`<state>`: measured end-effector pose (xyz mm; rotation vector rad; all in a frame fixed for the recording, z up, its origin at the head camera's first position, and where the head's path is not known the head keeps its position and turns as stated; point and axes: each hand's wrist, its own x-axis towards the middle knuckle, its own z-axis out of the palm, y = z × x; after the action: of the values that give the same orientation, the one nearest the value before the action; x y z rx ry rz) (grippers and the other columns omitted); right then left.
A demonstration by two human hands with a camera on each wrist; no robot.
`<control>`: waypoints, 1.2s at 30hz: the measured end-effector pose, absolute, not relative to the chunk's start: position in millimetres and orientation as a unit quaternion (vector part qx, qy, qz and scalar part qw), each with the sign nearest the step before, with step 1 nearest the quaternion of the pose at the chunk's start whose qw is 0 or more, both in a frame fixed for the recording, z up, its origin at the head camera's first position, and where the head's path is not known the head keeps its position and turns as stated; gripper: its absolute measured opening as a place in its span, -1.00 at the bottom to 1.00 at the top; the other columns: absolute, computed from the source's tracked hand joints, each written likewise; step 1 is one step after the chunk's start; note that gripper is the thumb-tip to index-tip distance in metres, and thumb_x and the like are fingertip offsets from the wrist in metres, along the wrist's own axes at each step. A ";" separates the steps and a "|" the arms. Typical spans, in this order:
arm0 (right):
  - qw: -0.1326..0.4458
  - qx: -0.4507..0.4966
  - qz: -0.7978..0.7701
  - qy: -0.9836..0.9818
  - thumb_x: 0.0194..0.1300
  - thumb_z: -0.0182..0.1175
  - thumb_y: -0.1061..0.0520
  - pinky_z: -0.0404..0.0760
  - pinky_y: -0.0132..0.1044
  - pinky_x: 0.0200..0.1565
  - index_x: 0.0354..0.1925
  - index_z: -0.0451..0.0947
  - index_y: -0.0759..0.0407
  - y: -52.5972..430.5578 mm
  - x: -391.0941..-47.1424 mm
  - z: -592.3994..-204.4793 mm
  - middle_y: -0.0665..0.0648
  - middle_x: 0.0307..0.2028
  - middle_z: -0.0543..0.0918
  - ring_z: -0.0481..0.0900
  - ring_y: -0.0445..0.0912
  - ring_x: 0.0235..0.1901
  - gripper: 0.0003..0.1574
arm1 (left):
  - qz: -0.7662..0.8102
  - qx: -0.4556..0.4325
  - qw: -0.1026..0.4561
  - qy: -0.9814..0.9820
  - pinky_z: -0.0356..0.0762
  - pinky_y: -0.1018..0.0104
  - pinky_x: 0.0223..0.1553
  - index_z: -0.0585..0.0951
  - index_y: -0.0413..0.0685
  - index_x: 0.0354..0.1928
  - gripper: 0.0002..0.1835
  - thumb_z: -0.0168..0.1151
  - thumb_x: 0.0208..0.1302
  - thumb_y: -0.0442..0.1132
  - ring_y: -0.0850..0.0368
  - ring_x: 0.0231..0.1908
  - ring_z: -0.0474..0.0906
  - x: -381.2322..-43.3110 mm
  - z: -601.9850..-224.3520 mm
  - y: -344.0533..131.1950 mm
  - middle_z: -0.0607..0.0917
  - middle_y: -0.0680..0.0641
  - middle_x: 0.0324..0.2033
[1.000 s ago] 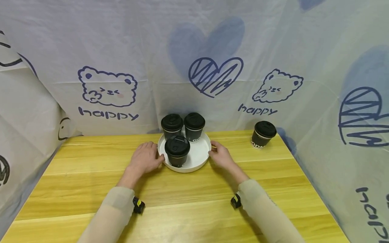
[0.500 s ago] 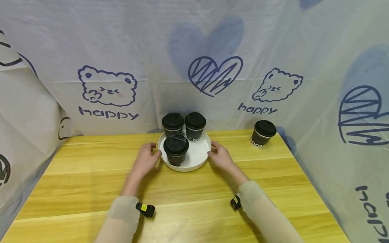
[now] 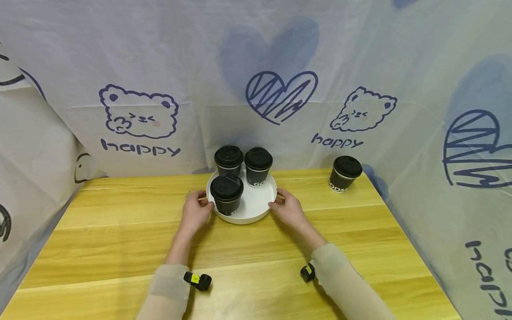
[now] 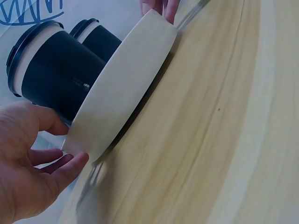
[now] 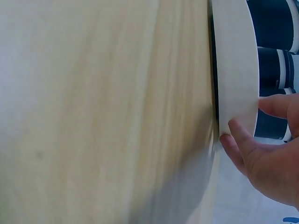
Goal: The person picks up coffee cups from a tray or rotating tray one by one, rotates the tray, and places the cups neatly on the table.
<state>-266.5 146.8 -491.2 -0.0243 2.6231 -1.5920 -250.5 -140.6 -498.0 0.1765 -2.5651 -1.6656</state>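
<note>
A round white tray (image 3: 256, 202) with a low wall bears three black lidded paper coffee cups, two behind and one in front. The front cup (image 3: 226, 194) stands at the tray's left side, the back ones, a left cup (image 3: 229, 160) and a right cup (image 3: 258, 166), side by side. My left hand (image 3: 197, 212) grips the left rim, thumb at the edge and fingers against the outer wall. On the opposite side my right hand (image 3: 289, 209) pinches the rim, its fingers (image 5: 236, 133) low on the wall. Beneath the tray wall a dark strip shows in both wrist views.
Another black lidded cup (image 3: 345, 174) stands apart at the table's back right. The wooden table (image 3: 248, 258) ends at a printed cloth (image 3: 192, 124) behind and on both sides. Black wrist cameras sit at both sleeve cuffs.
My left hand has shifted from lying beside the tray to gripping its rim. The front cup has moved slightly left and the back cups slightly right. My right hand stays at the rim.
</note>
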 end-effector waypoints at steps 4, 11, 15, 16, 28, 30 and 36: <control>0.036 0.000 -0.527 0.849 0.39 0.28 0.22 0.63 -0.06 0.22 0.48 0.29 0.40 143.9 -263.0 -490.0 0.43 0.32 0.52 0.55 0.20 0.30 -0.21 | -0.548 0.066 0.039 -0.833 0.59 0.22 0.06 0.44 -0.47 0.33 -0.44 0.19 0.29 -0.42 -0.30 0.21 0.59 -251.0 -499.9 -139.9 0.55 -0.45 0.23; 0.026 0.013 -0.520 0.854 0.41 0.25 0.21 0.63 -0.06 0.22 0.47 0.33 0.37 146.6 -266.6 -492.6 0.38 0.31 0.55 0.58 0.17 0.28 -0.26 | -0.553 0.064 0.034 -0.830 0.58 0.31 0.01 0.43 -0.47 0.34 -0.43 0.18 0.29 -0.42 -0.29 0.21 0.59 -253.5 -502.2 -140.5 0.56 -0.45 0.23; 0.019 0.020 -0.531 0.847 0.42 0.22 0.23 0.59 -0.03 0.27 0.47 0.32 0.38 149.4 -273.1 -492.5 0.35 0.34 0.53 0.56 0.17 0.29 -0.27 | -0.545 0.056 0.032 -0.836 0.57 0.33 -0.01 0.44 -0.46 0.35 -0.44 0.16 0.30 -0.42 -0.29 0.20 0.59 -257.3 -500.5 -142.6 0.56 -0.45 0.22; 0.018 0.021 -0.536 0.844 0.41 0.21 0.24 0.58 -0.03 0.28 0.47 0.32 0.38 149.9 -274.8 -492.2 0.35 0.35 0.52 0.55 0.17 0.30 -0.27 | -0.543 0.053 0.031 -0.837 0.58 0.31 -0.01 0.44 -0.47 0.34 -0.44 0.16 0.30 -0.42 -0.29 0.20 0.59 -258.3 -499.9 -143.2 0.56 -0.46 0.21; 0.012 -0.011 -0.520 0.854 0.41 0.14 0.30 0.57 -0.02 0.28 0.43 0.35 0.45 153.0 -292.0 -493.8 0.36 0.36 0.50 0.56 0.20 0.26 -0.34 | -0.515 0.027 0.022 -0.856 0.55 -0.01 0.22 0.47 -0.47 0.33 -0.52 0.02 0.39 -0.46 -0.31 0.21 0.55 -279.6 -495.6 -156.5 0.58 -0.48 0.20; 0.009 -0.015 -0.514 0.857 0.41 0.14 0.30 0.58 -0.02 0.27 0.42 0.36 0.45 153.0 -293.3 -493.4 0.36 0.35 0.51 0.57 0.20 0.25 -0.35 | -0.507 0.023 0.020 -0.861 0.59 0.04 0.16 0.48 -0.47 0.31 -0.53 0.02 0.40 -0.46 -0.32 0.19 0.57 -282.7 -494.6 -158.0 0.59 -0.48 0.19; 0.001 -0.020 -0.500 0.866 0.40 0.11 0.32 0.60 -0.03 0.23 0.39 0.40 0.45 153.1 -294.5 -493.0 0.36 0.31 0.56 0.60 0.19 0.19 -0.38 | -0.503 0.019 0.018 -0.864 0.66 0.10 0.07 0.51 -0.48 0.28 -0.57 0.04 0.44 -0.44 -0.31 0.16 0.61 -286.8 -493.5 -159.0 0.61 -0.48 0.16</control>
<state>-294.5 153.1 -493.0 -0.0629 2.7171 -1.5702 -286.8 -159.0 -493.5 0.0577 -2.6827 -1.5620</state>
